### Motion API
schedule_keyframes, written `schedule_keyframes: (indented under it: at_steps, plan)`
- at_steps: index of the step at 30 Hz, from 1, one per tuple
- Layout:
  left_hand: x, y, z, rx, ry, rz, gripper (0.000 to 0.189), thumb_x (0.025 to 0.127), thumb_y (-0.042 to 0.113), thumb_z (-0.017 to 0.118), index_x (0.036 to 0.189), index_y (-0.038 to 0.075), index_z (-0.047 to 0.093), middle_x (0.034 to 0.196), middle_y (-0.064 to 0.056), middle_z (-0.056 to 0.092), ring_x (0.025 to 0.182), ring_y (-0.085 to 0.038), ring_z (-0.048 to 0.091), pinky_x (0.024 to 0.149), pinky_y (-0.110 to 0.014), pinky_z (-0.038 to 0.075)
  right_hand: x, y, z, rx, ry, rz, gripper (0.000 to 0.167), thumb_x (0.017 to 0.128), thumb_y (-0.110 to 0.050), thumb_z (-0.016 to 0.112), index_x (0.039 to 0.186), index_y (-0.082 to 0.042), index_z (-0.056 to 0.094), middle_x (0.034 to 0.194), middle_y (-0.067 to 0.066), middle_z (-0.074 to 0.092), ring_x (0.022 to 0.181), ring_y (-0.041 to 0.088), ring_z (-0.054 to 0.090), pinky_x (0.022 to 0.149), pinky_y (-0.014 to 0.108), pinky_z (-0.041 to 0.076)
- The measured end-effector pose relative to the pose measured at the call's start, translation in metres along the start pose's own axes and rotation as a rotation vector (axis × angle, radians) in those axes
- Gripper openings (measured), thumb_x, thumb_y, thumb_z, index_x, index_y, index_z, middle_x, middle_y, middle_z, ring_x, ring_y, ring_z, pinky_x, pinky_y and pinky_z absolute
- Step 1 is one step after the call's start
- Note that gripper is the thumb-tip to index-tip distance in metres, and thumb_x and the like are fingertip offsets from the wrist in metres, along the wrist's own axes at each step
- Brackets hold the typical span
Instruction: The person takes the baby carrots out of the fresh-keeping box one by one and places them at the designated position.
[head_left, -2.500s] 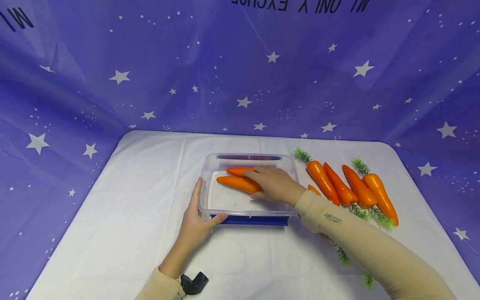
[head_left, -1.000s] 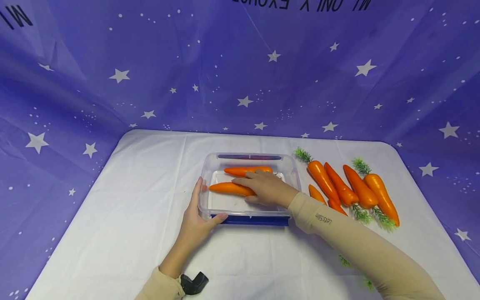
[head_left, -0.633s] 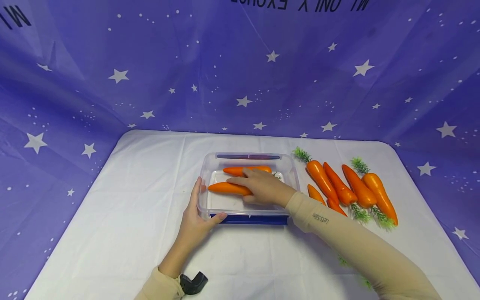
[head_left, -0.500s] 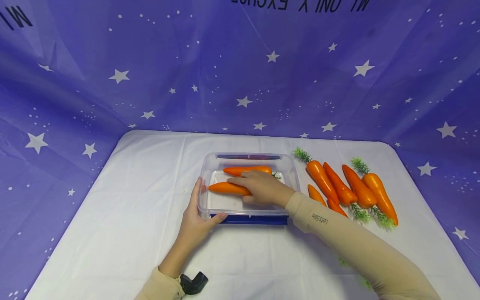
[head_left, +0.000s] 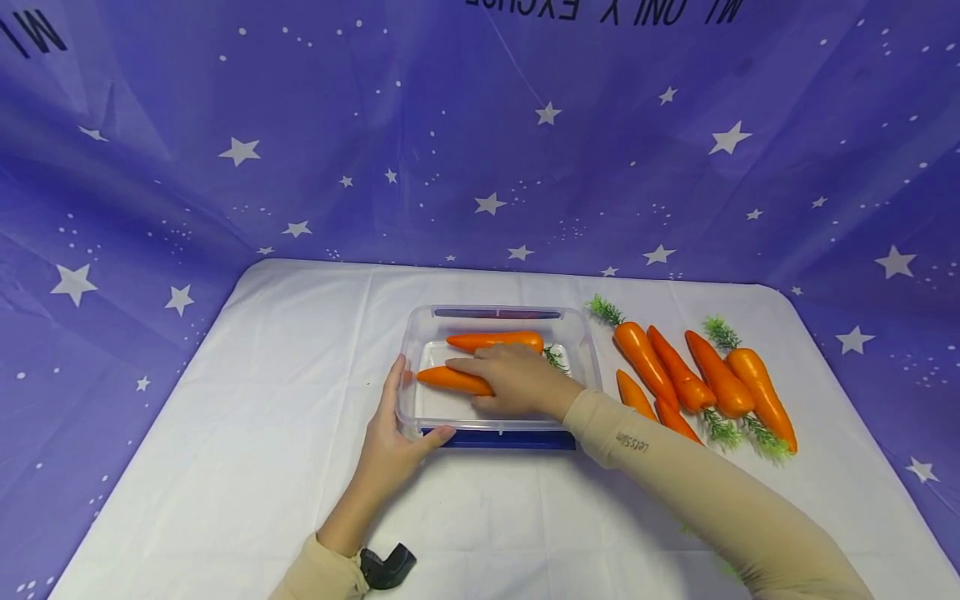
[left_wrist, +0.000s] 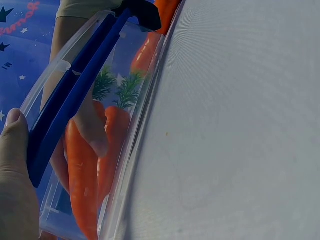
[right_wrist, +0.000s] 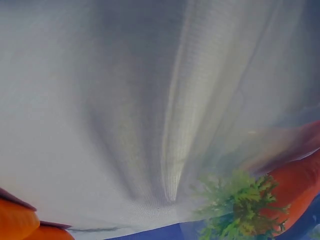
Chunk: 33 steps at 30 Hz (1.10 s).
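A clear plastic food container (head_left: pixel 487 426) with blue side clips stands on the white cloth. My left hand (head_left: pixel 392 442) holds its near left corner, thumb at the front and fingers along the left wall. Inside it, my right hand (head_left: pixel 519 380) grips an orange carrot (head_left: pixel 453 380) whose tip points left. In the left wrist view, the thumb and fingers lie on either side of that carrot (left_wrist: pixel 82 175). A second carrot (head_left: pixel 498 340) lies behind it along the far wall, with some green leaves (head_left: pixel 555 358) showing at the right end.
Several carrots lie on the cloth right of the container, among them one with its leaves to the back (head_left: pixel 641 358) and one at the far right (head_left: pixel 761 396). My right forearm covers part of this group. A purple star-printed curtain (head_left: pixel 487 167) rises behind the table.
My right hand has brought the carrot forward and left in the container, apart from the rear one. Lately the hand has slid slightly right along it. My left hand has stayed at the corner.
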<state>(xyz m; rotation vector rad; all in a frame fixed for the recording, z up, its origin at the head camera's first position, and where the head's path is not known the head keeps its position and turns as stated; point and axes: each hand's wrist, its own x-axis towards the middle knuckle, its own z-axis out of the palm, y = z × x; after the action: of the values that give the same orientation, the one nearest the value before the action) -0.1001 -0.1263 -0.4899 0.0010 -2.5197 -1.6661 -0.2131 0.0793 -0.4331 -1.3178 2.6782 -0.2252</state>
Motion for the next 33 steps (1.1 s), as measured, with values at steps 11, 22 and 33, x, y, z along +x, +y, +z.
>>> schedule_keyframes:
  at_steps: [11,22,33]
  plan:
    - [0.0,0.0,0.0,-0.003,0.002,-0.009,0.112,0.075,0.037,0.087,0.157,0.044,0.012,0.158,-0.015,0.036,0.142,-0.036,0.039,0.116,-0.061,0.03,-0.001,-0.004,0.001,-0.04,0.024,0.024,0.066,0.084,-0.024,0.069,0.147,-0.029,0.049,0.135,0.001,0.064,0.117,0.022,0.063,0.099,0.044,0.052]
    - [-0.001,0.0,-0.001,0.006,0.016,-0.01,0.112,0.074,0.038,0.087,0.156,0.046,0.011,0.164,-0.005,0.027,0.146,-0.033,0.035,0.116,-0.058,0.031,-0.01,-0.004,-0.008,-0.023,0.089,0.02,0.07,0.086,-0.025,0.062,0.153,-0.028,0.041,0.146,-0.005,0.055,0.116,0.022,0.064,0.097,0.041,0.052]
    - [-0.001,0.0,0.0,-0.005,0.017,0.005,0.114,0.073,0.035,0.088,0.158,0.042,0.012,0.163,-0.003,0.028,0.145,-0.032,0.036,0.116,-0.057,0.033,-0.03,-0.006,-0.024,0.037,0.223,0.103,0.065,0.091,-0.031,0.058,0.153,-0.035,0.038,0.141,-0.01,0.059,0.12,0.021,0.062,0.093,0.044,0.053]
